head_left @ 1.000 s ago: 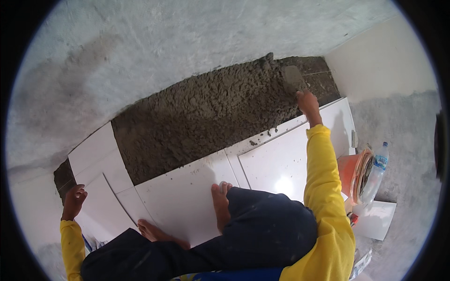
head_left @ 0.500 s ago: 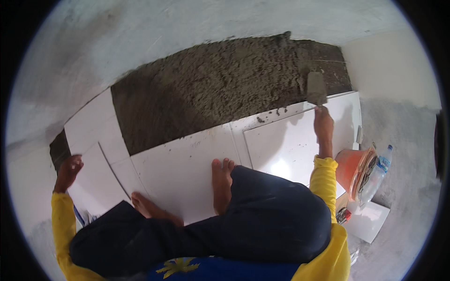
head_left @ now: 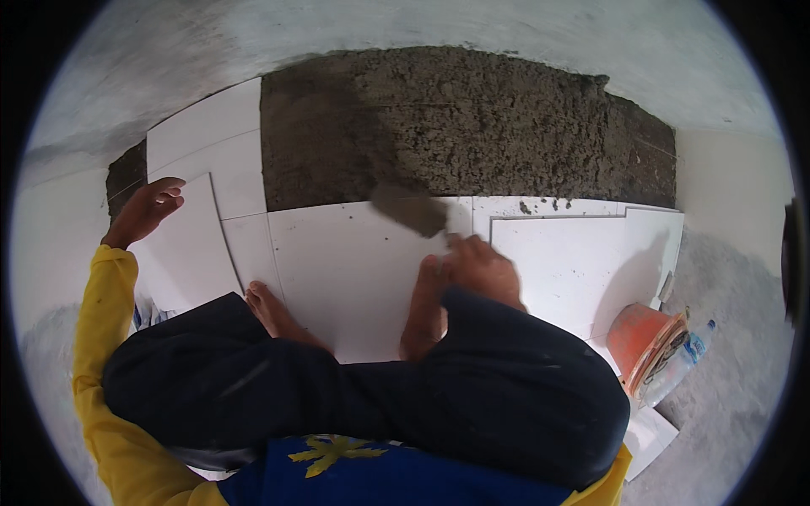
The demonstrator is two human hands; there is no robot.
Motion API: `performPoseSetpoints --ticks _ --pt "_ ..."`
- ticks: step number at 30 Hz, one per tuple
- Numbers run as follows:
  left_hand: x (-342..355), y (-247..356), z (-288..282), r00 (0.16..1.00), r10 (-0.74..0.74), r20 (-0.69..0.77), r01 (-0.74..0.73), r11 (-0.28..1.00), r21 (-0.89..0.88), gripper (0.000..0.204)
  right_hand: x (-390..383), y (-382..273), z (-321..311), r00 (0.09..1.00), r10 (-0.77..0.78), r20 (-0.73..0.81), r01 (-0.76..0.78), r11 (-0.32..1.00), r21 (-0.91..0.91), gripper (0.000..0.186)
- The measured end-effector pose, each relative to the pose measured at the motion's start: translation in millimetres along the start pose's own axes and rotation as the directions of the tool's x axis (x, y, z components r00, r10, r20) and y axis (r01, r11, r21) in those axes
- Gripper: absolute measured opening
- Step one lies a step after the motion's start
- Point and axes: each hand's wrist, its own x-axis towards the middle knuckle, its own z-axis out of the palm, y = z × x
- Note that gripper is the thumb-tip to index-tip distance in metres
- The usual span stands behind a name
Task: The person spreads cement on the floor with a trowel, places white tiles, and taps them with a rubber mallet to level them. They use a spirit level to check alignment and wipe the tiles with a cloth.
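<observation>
My right hand [head_left: 487,270] is closed round the handle of a trowel [head_left: 410,209], whose mortar-coated blade is tilted at the near edge of the mortar bed [head_left: 498,126]. The blade looks slightly blurred. My left hand [head_left: 150,209] is raised at the left over the white tiles, fingers loosely bent and apart, with nothing seen in it. Below that hand a loose white tile [head_left: 187,253] lies on the laid tiles. A broad white tile [head_left: 346,270] stretches in front of my feet, with a few mortar crumbs on it.
More loose white tiles [head_left: 565,270] lie stacked at the right. Beside them stand an orange bucket [head_left: 631,333] and a clear plastic bottle [head_left: 675,371]. A grey wall [head_left: 405,25] borders the mortar at the far side. My bare feet [head_left: 283,316] rest on the tiles.
My right hand has swung the trowel from the right end of the mortar to the left and nearer me. My left hand has risen a little. The whole view has shifted.
</observation>
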Motion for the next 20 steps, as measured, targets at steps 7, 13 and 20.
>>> performPoseSetpoints --ticks 7,13,20 --pt "-14.9 -42.1 -1.1 0.999 0.039 -0.028 -0.038 0.999 0.021 0.042 17.2 44.1 -38.3 0.777 0.561 0.284 -0.514 0.306 0.802 0.045" --pt "-13.6 -36.0 -3.4 0.999 0.031 -0.027 -0.032 0.999 -0.028 0.041 46.3 -51.3 56.7 0.981 0.195 -0.014 -0.153 0.809 0.568 0.046" --pt "-21.7 -42.2 4.1 1.0 -0.023 0.018 0.024 0.996 -0.087 0.05 95.9 -105.4 28.8 0.877 0.045 0.478 -0.259 0.883 0.392 0.057"
